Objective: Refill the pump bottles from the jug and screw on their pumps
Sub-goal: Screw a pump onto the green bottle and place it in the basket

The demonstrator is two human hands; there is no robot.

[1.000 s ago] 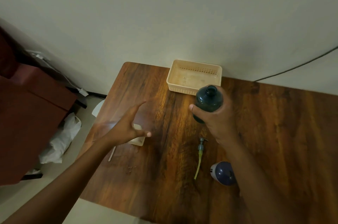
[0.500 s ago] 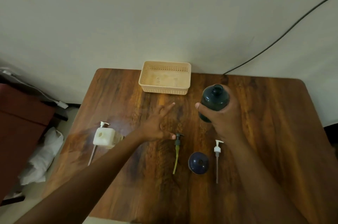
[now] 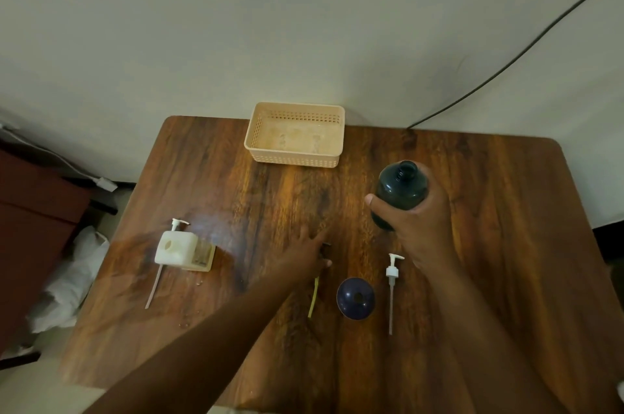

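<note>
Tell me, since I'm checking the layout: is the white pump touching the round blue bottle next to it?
Apart. The head view shows bare wood between the white pump and the blue bottle.

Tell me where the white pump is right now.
In the head view, the loose white pump lies on the table just right of the round blue bottle, below the right hand.

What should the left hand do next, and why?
Probably close on the dark pump with the yellow tube under the left hand and lift it to the open neck of the dark green bottle, which the right hand grips upright with no pump on it.
</note>
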